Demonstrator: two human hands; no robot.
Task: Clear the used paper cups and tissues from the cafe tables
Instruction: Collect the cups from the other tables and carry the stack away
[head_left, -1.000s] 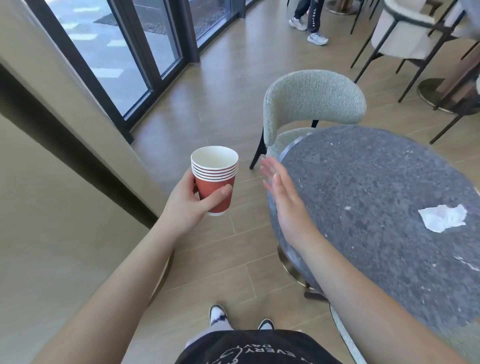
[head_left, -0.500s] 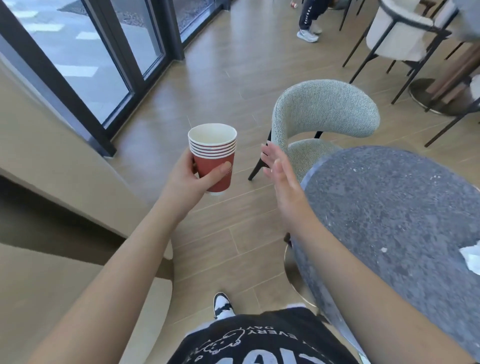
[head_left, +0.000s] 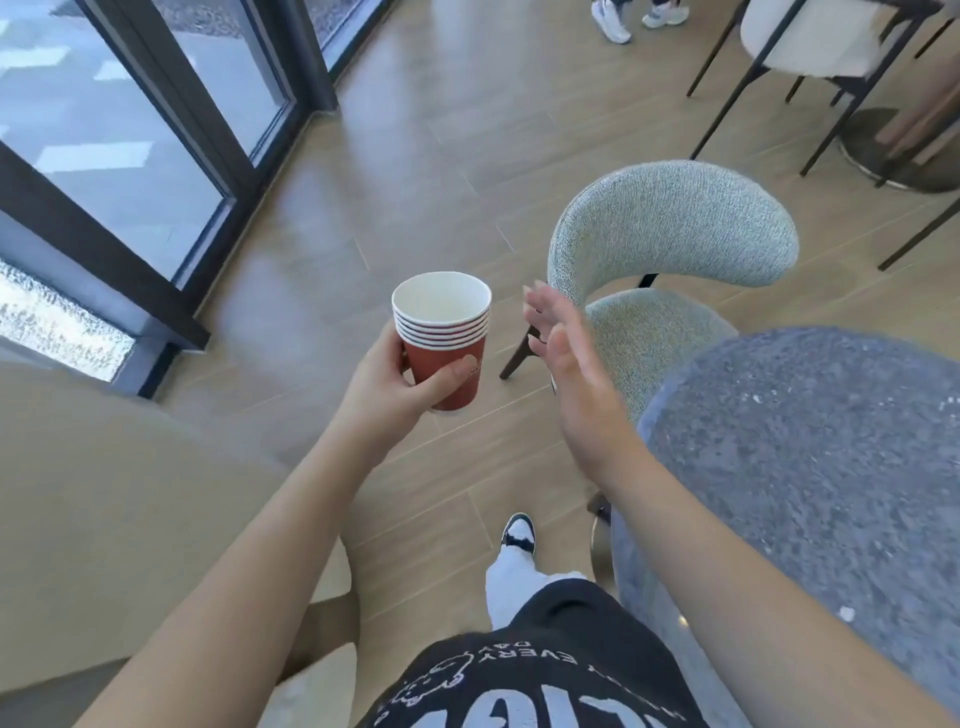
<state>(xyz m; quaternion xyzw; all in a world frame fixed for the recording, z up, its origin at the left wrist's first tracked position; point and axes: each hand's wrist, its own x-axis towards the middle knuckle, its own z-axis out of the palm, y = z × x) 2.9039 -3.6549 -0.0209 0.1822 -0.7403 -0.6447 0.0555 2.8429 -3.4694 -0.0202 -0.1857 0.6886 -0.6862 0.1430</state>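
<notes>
Since 1 second ago the view has swung left, putting the crumpled white tissue out of frame (uncollected, I judge), while the left hand (head_left: 387, 395) still grips the stack of red paper cups (head_left: 443, 338) over the wooden floor (head_left: 441, 156) and the right hand (head_left: 571, 374) stays flat-fingered, empty, beside the round grey stone table (head_left: 810, 467).

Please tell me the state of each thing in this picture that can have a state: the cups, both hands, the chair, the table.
Stack of red paper cups: nested, upright, top cup looks empty.
Left hand: grips the stack.
Right hand: open, holds nothing.
Green chair: unoccupied, beside the table.
Grey table: visible part bare.
</notes>
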